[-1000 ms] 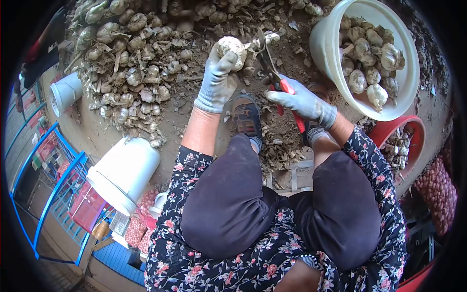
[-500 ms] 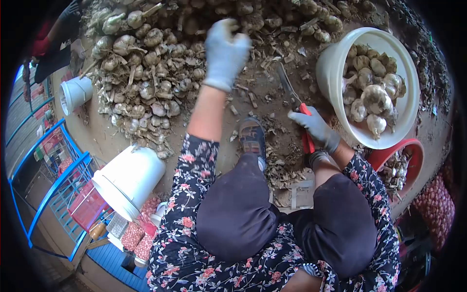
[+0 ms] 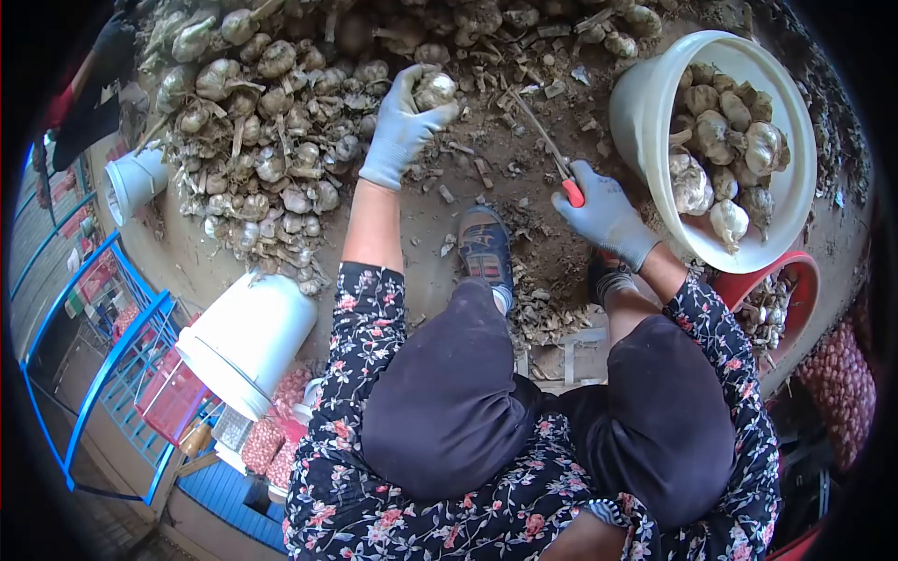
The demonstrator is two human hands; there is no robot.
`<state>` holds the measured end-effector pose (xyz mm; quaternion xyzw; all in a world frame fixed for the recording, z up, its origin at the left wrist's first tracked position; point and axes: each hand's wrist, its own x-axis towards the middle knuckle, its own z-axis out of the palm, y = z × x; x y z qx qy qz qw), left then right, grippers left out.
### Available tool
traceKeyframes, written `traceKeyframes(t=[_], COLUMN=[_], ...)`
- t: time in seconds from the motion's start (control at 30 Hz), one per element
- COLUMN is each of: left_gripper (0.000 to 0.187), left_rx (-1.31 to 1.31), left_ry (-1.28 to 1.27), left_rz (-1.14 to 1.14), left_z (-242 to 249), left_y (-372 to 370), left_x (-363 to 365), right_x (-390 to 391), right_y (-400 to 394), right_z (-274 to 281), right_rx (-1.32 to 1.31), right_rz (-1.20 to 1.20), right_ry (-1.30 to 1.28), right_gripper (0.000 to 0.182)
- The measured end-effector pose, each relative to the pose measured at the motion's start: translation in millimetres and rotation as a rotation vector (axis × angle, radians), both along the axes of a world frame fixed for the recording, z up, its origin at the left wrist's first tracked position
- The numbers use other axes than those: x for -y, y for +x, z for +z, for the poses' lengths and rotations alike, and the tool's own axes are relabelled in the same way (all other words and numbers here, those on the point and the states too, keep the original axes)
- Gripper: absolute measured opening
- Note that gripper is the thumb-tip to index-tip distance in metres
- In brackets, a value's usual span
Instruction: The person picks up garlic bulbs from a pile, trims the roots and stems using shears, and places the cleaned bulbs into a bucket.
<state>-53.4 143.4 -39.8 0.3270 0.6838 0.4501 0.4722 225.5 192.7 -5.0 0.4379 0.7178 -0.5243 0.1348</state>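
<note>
My gloved left hand (image 3: 404, 126) is closed around a garlic bulb (image 3: 436, 91) at the right edge of the garlic heap (image 3: 271, 122). My gloved right hand (image 3: 606, 210) grips red-handled shears (image 3: 550, 140). Their long metal blades point up and left, toward the bulb but apart from it. Most of the handles is hidden under my fingers. To the right of that hand, a tilted white bucket (image 3: 645, 122) holds several garlic bulbs (image 3: 725, 150).
A red bucket (image 3: 806, 304) with garlic lies at the right. Two white buckets, a big one (image 3: 253, 332) and a smaller one (image 3: 137, 182), lie at the left near a blue metal frame (image 3: 103, 374). Trimmed stalks and husks (image 3: 552, 313) litter the ground around my shoe (image 3: 485, 248).
My left hand has drawn back from the heap, down and left, and a garlic bulb now shows in it. My right hand has turned and risen slightly with the shears, whose blades now point further left.
</note>
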Motion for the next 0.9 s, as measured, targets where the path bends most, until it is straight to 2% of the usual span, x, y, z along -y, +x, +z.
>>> traceKeyframes(t=[0.03, 0.07, 0.1, 0.17, 0.23, 0.3, 0.37, 0.47, 0.67, 0.73, 0.83, 0.9], left_gripper=[0.059, 0.058, 0.058, 0.057, 0.058, 0.058, 0.062, 0.077, 0.084, 0.084, 0.084, 0.087], left_rx=[0.074, 0.064, 0.066, 0.356, 0.377, 0.094, 0.044, -0.636, -0.825, -0.811, -0.816, -0.644], left_ry=[-0.001, 0.038, 0.034, 0.003, 0.023, 0.049, 0.021, 0.04, 0.052, 0.062, 0.086, 0.008], left_rz=[0.015, -0.023, -0.019, -0.01, 0.0, -0.145, -0.131, -0.217, -0.219, -0.212, -0.212, -0.121], left_z=[5, 8, 14, 25, 27, 31, 35, 47, 49, 50, 50, 50], left_y=[6, 9, 13, 21, 25, 23, 23, 25, 31, 33, 34, 32], left_x=[5, 10, 13, 16, 20, 24, 27, 30, 33, 30, 29, 30], right_x=[-2, 2, 3, 2, 1, 0, -3, 1, 8, 7, -1, 1], right_y=[-4, -4, -6, -12, -19, -21, -23, -28, -35, -34, -37, -32], right_z=[2, -4, -4, 3, 12, 16, 24, 23, 20, 18, 10, 7], right_rx=[0.063, 0.022, 0.023, 0.006, 0.094, 0.142, 0.168, 0.183, 0.208, 0.141, 0.188, 0.178], right_rz=[0.056, 0.05, 0.054, 0.149, 0.214, 0.344, 0.381, 0.408, 0.44, 0.393, 0.376, 0.303], right_ry=[0.014, 0.123, 0.119, 0.31, 0.322, 0.477, 0.518, 0.549, 0.504, 0.309, 0.29, 0.273], right_gripper=[0.039, 0.041, 0.041, 0.041, 0.04, 0.039, 0.04, 0.042, 0.045, 0.042, 0.041, 0.04])
